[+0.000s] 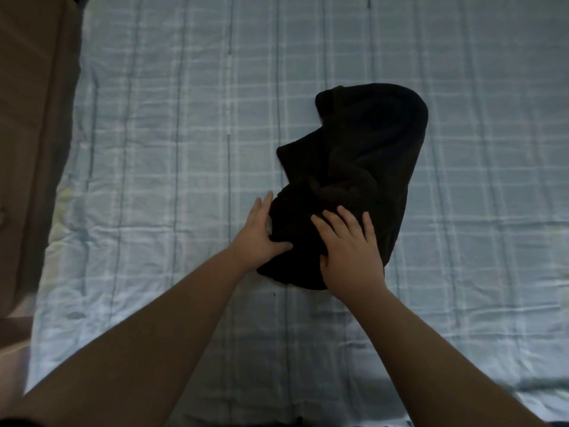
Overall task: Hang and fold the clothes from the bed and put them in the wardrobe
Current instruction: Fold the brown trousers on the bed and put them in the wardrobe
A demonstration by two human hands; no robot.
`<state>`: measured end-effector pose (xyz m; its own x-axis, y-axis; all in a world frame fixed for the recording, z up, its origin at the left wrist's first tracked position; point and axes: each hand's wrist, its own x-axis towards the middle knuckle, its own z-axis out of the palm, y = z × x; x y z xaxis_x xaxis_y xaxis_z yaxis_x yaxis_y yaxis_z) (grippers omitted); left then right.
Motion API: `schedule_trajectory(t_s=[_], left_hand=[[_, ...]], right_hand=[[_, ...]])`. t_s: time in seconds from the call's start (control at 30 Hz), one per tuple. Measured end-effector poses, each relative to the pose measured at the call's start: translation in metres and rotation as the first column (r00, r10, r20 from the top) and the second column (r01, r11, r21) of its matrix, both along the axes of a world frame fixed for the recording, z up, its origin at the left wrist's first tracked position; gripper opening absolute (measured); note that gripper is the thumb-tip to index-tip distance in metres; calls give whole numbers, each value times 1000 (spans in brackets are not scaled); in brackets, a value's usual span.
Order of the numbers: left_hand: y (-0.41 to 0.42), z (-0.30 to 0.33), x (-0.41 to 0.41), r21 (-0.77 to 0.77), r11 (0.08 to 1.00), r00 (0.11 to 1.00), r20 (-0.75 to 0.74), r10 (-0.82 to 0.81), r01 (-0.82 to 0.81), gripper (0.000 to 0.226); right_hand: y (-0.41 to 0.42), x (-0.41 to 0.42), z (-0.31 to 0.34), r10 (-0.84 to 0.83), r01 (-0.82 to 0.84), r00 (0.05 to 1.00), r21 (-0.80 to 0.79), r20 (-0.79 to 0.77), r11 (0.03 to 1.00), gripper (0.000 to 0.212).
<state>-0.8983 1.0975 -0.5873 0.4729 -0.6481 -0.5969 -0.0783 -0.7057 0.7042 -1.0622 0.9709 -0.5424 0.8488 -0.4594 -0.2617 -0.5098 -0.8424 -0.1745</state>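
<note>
Brown floor (34, 118) at left.

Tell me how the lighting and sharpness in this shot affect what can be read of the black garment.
Head view: dim, bluish light; the black garment is nearly a silhouette, its folds barely readable; the checked sheet reads clearly mid-frame, with soft blur at the left edge; wide-angle bending bows the sheet's lines.

Black garment (357, 180) – pale blue bedsheet (184, 118) checked with white and darker blue lines
</note>
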Motion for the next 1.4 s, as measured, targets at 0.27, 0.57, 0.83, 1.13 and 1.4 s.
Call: schedule_trajectory(t_s=[0.27,0.57,0.83,1.13,1.4], left_hand=[[-41,15,-9,69,997,945,-325,49,-28,82],[-29,46,-19,53,995,991,100,84,-90,19],[20,173,16,-175,938,936,136,323,-299,22],[101,363,43,-507,721,875,-175,451,-472,34],[134,525,58,-725,508,881,-325,344,-465,29]], right_hand=[[-24,-10,-7,-194,194,981,25,-4,981,68],[-11,-4,28,-136,138,990,112,-26,984,40],[14,6,127,-350,235,872,333,342,913,45],[56,14,303,-705,255,517,698,486,669,29],[65,19,471,-753,107,443,806,486,583,14]])
